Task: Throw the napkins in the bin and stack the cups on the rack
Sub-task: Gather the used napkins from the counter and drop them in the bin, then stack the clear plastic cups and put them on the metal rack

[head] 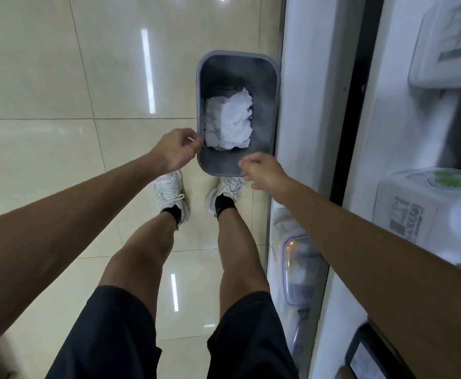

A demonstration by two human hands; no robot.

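A grey rectangular bin [267,77] stands on the floor against a white shelf unit. Crumpled white napkins [228,120] lie inside it. My left hand [176,149] hovers at the bin's near left rim with fingers loosely curled and nothing visible in them. My right hand [263,170] hangs over the near right corner of the bin, fingers apart and holding nothing. No cups or rack are in view.
My feet in white sneakers [170,191] stand right in front of the bin on glossy beige floor tiles [46,77]. The white shelf unit [305,91] on the right holds plastic containers [426,203] and boxes.
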